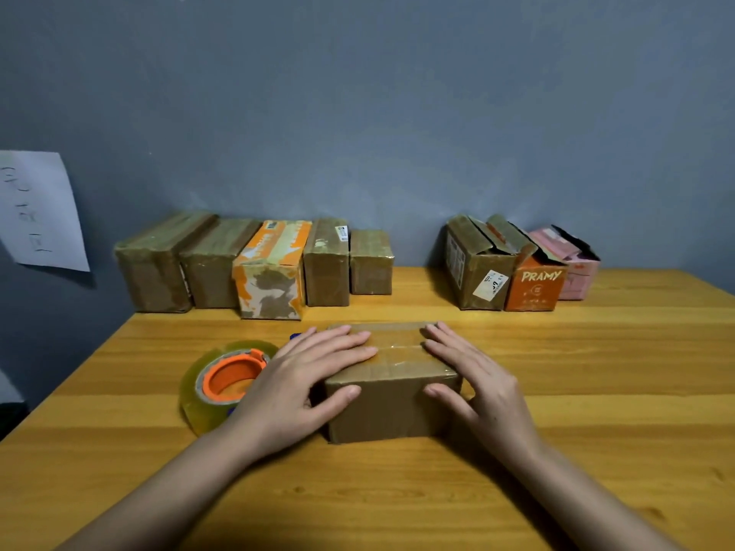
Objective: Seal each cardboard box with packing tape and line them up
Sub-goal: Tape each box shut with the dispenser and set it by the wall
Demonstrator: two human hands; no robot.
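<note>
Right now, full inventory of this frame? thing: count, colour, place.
Brown cardboard box under the hands: 1, brown with clear tape along the top, centre front of table.
Closed, taped boxes: 5, four brown and one orange-and-white, row at back left against the wall.
Open-flapped boxes: 3, brown, orange printed "PRAMY", pink, row at back right.
Clear packing tape roll with orange dispenser core: 1, lying flat left of the centre box.
Small blue object: 1, mostly hidden behind the left hand.
White paper sheet: 1, on the wall at left.
Wooden table: 1, yellow-brown.
Grey-blue wall: behind the table.
Left hand: fingers flat on the box top.
Right hand: same, right side.
</note>
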